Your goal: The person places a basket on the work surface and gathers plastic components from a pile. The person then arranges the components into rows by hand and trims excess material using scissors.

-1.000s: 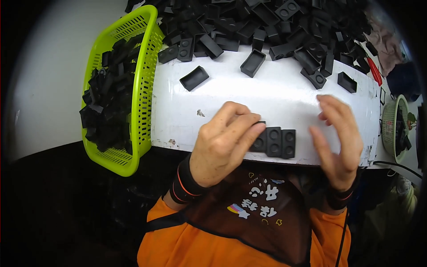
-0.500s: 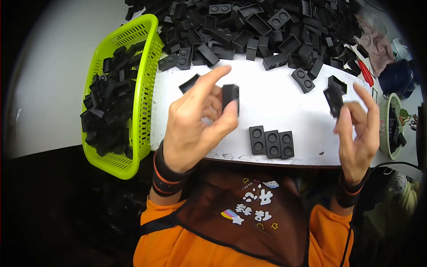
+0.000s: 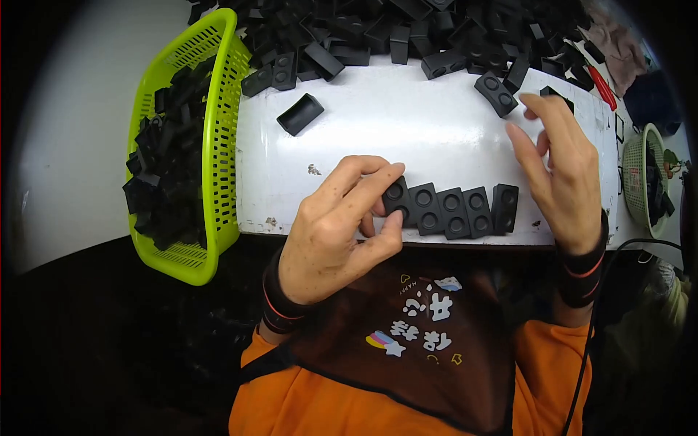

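Several black rectangular blocks (image 3: pixel 452 213), each with two round recesses on top, stand side by side in a row near the table's front edge. At the row's left end, my left hand (image 3: pixel 331 221) pinches a black block (image 3: pixel 397 198) between thumb and fingers, against its neighbour. The rightmost block (image 3: pixel 504 208) stands slightly apart and tilted. My right hand (image 3: pixel 558 171) hovers over the right side with fingers apart and nothing in them. Its fingertips are close to a loose two-dimpled block (image 3: pixel 496 94), and another block (image 3: pixel 556 98) is partly hidden behind it.
A large heap of black blocks (image 3: pixel 349 29) covers the table's far side. On the left stands a lime-green basket (image 3: pixel 211 167) full of them. One hollow block (image 3: pixel 300 114) lies open side up. At right are a red-handled tool (image 3: pixel 603 89), a pale basket (image 3: pixel 640 163) and a cable (image 3: pixel 592 320).
Both hands have let the blocks they carried join the row, one at each end. The left hand came down and still grips its block; the right hand released its own and moved up and away.
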Demonstrator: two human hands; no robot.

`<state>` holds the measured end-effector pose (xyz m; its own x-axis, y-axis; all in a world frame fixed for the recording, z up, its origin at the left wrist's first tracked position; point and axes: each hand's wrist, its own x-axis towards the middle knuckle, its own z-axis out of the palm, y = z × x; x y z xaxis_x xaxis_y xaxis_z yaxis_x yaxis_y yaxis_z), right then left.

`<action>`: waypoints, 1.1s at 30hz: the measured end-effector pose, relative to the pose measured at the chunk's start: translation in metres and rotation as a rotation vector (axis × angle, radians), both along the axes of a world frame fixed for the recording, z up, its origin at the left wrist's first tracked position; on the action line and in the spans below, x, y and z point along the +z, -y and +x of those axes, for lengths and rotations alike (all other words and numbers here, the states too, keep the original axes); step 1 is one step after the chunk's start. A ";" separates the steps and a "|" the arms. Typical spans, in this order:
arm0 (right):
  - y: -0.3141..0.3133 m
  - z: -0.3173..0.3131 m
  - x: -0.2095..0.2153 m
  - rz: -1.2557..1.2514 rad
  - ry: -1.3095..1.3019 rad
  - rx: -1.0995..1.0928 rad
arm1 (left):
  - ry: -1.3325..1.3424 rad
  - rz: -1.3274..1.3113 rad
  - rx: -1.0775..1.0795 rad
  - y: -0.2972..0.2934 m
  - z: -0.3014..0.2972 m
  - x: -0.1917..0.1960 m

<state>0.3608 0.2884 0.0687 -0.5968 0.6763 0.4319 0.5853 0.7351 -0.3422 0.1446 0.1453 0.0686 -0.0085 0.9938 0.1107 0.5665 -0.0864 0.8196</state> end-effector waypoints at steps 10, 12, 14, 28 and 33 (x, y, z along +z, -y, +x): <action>0.025 0.039 0.008 0.004 -0.067 -0.047 | -0.507 0.262 -0.049 -0.015 0.035 -0.013; 0.046 0.044 -0.003 -0.069 -0.099 -0.026 | -0.477 0.296 -0.110 -0.021 0.031 -0.016; 0.066 0.041 -0.012 -0.159 -0.109 0.047 | -0.468 0.296 -0.152 -0.025 0.027 -0.016; 0.048 0.032 -0.013 -0.260 0.028 0.198 | -0.477 0.323 -0.248 -0.036 0.016 -0.018; 0.047 0.029 -0.003 -0.352 -0.025 0.221 | -0.492 0.242 -0.255 -0.033 0.015 -0.009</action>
<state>0.3901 0.2411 0.0660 -0.7365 0.6421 0.2128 0.4152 0.6775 -0.6071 0.1594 0.1787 0.0592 0.3365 0.9037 0.2646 0.8110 -0.4209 0.4064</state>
